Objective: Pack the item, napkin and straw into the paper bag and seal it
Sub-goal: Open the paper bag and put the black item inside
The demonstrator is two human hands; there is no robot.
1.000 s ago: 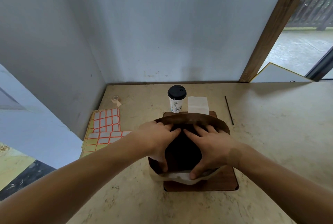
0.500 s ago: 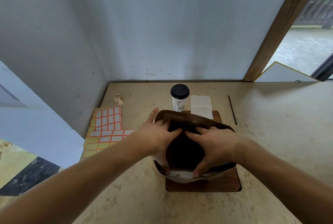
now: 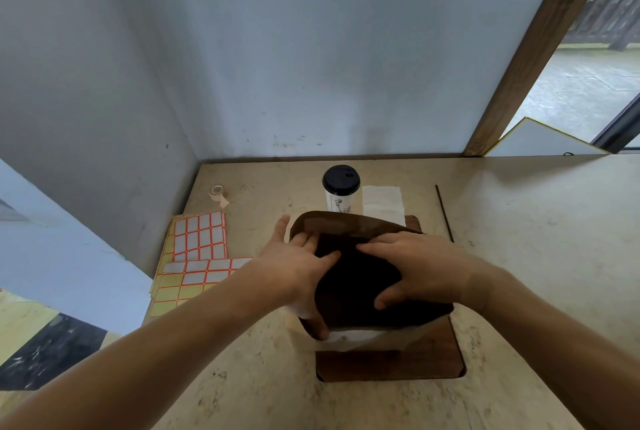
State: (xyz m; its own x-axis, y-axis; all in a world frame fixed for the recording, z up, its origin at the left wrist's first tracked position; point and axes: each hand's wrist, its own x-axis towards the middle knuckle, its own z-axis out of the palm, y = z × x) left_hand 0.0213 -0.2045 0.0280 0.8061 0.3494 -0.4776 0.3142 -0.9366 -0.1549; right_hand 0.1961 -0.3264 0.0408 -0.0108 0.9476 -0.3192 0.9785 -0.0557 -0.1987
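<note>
A brown paper bag (image 3: 356, 228) stands on a dark wooden board (image 3: 391, 364) in front of me, its mouth spread wide and dark inside. My left hand (image 3: 298, 263) grips the bag's left rim, fingers inside and thumb outside. On the right rim my right hand (image 3: 419, 267) holds the bag the same way. Behind the bag a white paper cup with a black lid (image 3: 341, 187) stands upright. A white napkin (image 3: 382, 202) lies flat to its right. Further right a thin black straw (image 3: 444, 213) lies on the table.
Sheets of orange-bordered sticker labels (image 3: 194, 256) lie at the table's left edge. A small roll of tape (image 3: 219, 193) sits near the back left corner. Grey walls close the back and left; a wooden post (image 3: 530, 55) stands at the back right.
Both hands have pulled the bag's mouth wider and raised its far rim; my left thumb now sits outside the left rim. The cup, napkin and straw have not moved.
</note>
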